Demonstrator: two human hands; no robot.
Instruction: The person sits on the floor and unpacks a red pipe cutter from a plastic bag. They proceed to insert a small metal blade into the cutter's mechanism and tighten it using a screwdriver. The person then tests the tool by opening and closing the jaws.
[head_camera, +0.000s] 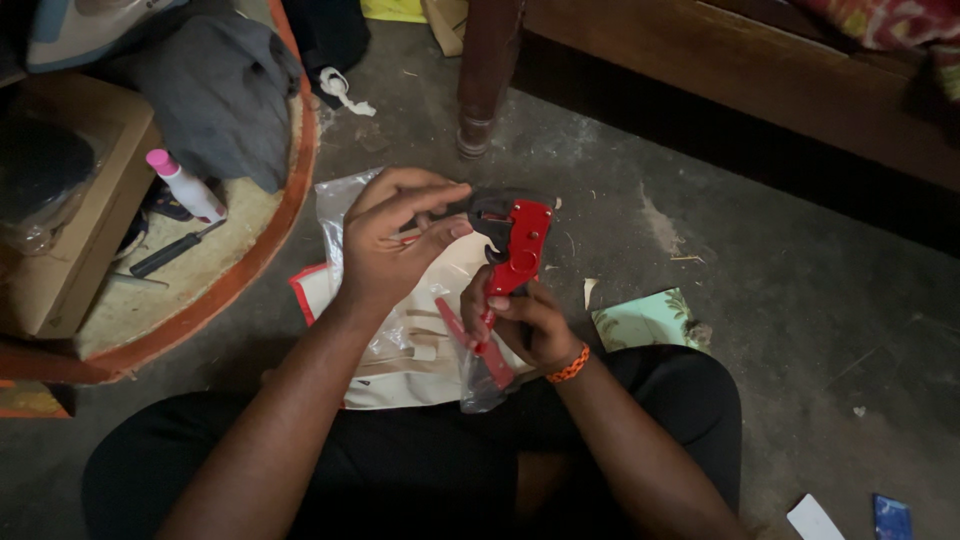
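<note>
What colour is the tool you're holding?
The cutting tool is red with a black jaw, seen best in the head view.

open bare concrete floor (780, 270) off to the right, round tray (262, 255) of clutter crowding the left, wooden furniture leg (487, 75) blocking straight ahead, plastic packaging (410, 340) filling the lap, pretty tight

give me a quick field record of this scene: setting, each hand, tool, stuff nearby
setting: dim concrete floor, person seated
right hand: grips the handles of the red cutter
left hand: fingertips at the cutter's black head
under hands: clear plastic packaging
wrist: orange band
left side: round tray with pink-capped bottle, screwdriver
</note>
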